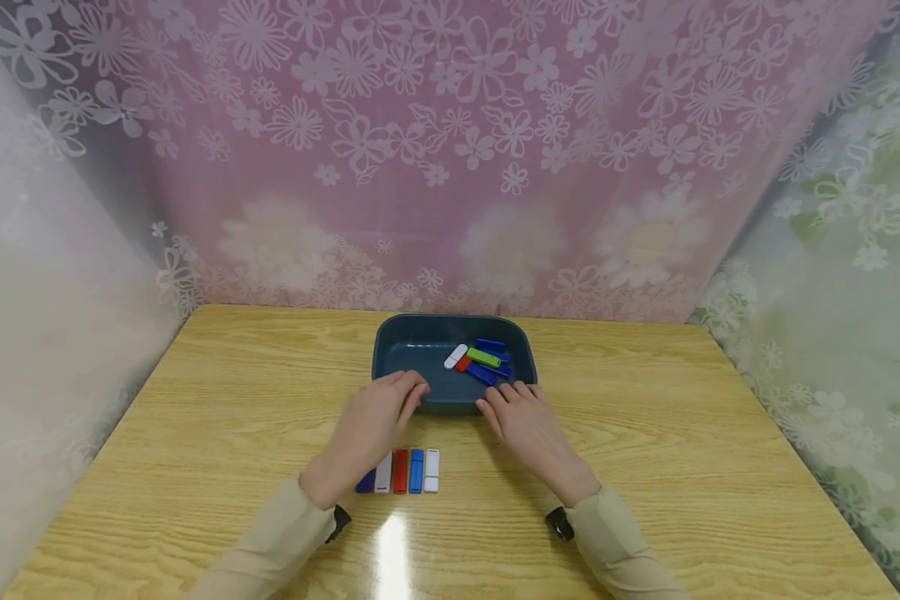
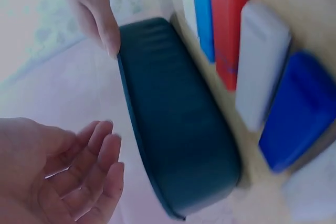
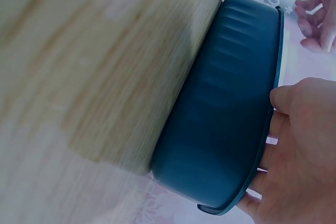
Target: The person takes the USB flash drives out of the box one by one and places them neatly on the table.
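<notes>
A dark teal plastic bin stands near the table's back edge. Inside, on its right side, lie several USB flash drives: a white one, a green one, a red one and blue ones. My left hand hovers over the bin's front left rim, its fingers loosely bent and holding nothing in the left wrist view. With my right hand I grip the front right rim, thumb outside and fingers over the edge. A row of flash drives, including a red one, lies in front, partly hidden by my left forearm.
Beneath everything is a wood-grain table. A pink flowered curtain hangs behind it, with pale curtains at both sides. In the left wrist view, a blurred whitish shape lies beyond the row's dark blue drive.
</notes>
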The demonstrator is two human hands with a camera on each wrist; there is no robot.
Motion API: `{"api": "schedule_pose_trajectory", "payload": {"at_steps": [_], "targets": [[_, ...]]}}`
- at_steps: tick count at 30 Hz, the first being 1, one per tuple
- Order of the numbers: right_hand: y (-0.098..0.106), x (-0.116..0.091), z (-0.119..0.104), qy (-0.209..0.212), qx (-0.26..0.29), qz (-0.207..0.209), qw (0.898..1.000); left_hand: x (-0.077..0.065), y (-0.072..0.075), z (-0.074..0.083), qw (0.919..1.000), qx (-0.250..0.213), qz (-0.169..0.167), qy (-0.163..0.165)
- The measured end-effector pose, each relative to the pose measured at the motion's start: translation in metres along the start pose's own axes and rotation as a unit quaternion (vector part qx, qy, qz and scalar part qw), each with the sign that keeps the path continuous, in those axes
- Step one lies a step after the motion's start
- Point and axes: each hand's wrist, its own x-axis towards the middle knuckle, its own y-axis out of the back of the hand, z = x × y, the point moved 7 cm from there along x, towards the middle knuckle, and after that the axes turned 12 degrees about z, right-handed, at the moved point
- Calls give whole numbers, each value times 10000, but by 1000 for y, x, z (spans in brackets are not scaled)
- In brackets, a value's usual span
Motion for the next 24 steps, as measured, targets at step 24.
{"api": "schedule_pose_trajectory", "payload": {"at_steps": [24], "targets": [[0, -1, 0, -15, 73, -31, 10000, -13, -27, -4, 9825, 1621, 27, -921]]}}
